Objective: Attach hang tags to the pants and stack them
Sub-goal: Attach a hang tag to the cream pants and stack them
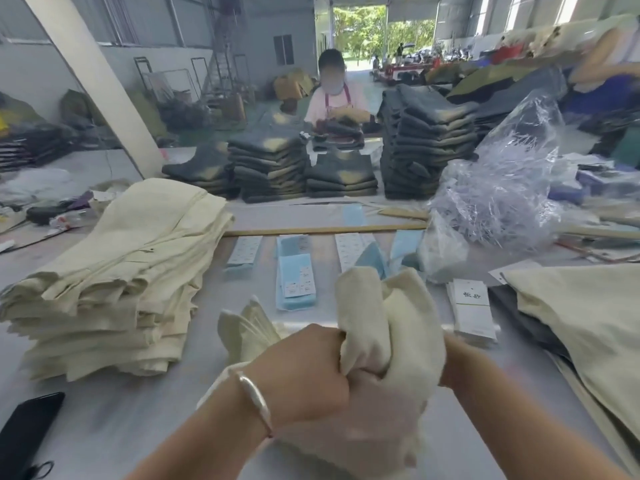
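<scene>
Two hands, left (304,372) in tight grip on one cream pants (384,327), right hand's (450,362) grip hidden.

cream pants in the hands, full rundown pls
The cream pants are a soft, woven-looking fabric, bunched and crumpled, lifted above the grey table at centre front. A folded lobe rises above the fists; more cloth hangs below, blurred. The left hand grips the bunch from the left, fingers curled in; the right hand is mostly hidden behind the cloth. No hang tag shows on it.
</scene>
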The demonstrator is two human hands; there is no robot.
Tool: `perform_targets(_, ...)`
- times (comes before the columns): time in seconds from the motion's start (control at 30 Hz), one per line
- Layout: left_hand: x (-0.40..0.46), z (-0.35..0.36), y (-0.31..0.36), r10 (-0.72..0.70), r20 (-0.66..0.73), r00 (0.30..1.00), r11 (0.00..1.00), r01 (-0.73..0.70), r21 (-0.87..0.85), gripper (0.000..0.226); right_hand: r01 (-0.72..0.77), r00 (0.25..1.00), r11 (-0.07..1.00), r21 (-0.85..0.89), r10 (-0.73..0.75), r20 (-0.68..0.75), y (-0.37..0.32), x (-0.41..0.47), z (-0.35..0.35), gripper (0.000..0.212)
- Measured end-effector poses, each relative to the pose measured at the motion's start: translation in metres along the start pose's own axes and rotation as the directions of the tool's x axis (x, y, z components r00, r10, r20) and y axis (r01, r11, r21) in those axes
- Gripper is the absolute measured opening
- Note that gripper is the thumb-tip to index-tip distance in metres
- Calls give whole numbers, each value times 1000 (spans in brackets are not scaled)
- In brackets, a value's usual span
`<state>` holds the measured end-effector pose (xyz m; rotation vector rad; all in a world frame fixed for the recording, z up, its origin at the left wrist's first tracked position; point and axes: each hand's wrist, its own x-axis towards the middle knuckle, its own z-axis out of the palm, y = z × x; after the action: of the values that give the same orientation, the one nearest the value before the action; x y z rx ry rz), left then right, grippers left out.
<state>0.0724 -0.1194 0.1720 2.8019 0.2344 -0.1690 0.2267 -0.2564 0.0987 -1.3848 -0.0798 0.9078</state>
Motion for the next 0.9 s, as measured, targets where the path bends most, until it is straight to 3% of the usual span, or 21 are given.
perform_targets(0.07,19,13,1,-98,-35,995,995,99,32,12,2,1000,999,45,-3,28,2,3,-8,26)
perform_targets(0.13,31,29,-3,-211,-21,977,977,211,0,6,69,987,995,73,-58,-149,6,9,-22,30)
perform_targets(0.2,42,39,-10,-221,62,973,963,228,-142,29,270,912,962,-39,-268,-310,5,10,-34,25)
perform_targets(0.23,45,41,-11,-212,93,973,950,227,-214,39,358,878,924,-135,-383,-289,4,8,-35,22)
perform_targets(0.3,52,52,-11,-185,97,978,953,202,-225,40,443,872,841,-311,-485,-66,-1,0,-29,27)
perform_targets(0.37,54,60,-11,-80,190,979,942,137,-305,37,422,901,717,-554,-397,173,-2,-5,-17,56)
perform_targets(0.43,48,49,-25,124,359,925,790,127,-600,39,363,929,492,-791,-249,272,5,-6,-1,96)
perform_targets(0.5,42,30,-58,172,451,876,608,266,-748,33,301,952,358,-884,-166,257,14,-2,9,109)
perform_targets(0.53,42,24,-76,91,470,878,638,311,-704,31,267,961,316,-910,-151,230,17,3,9,105)
perform_targets(0.6,43,26,-119,-228,387,894,863,369,-345,27,200,969,259,-945,-198,151,21,13,3,89)
perform_targets(0.63,40,37,-137,-377,375,847,859,471,-199,35,160,966,327,-931,-247,79,23,17,-1,81)
perform_targets(0.7,34,64,-149,-486,532,694,698,674,-241,62,135,942,646,-751,-320,-105,25,20,-8,65)
perform_targets(0.77,33,96,-143,-394,625,674,504,727,-467,78,105,910,855,-507,-288,-299,27,16,-6,54)
perform_targets(0.83,37,119,-129,-285,661,694,220,718,-660,85,20,883,939,-344,-178,-434,31,18,-9,55)
perform_targets(0.87,38,126,-119,-205,704,680,116,731,-672,86,-19,869,960,-279,-122,-480,33,19,-7,58)
perform_targets(0.9,39,131,-111,-110,736,668,89,744,-662,84,-52,858,978,-202,-60,-511,31,16,-5,61)
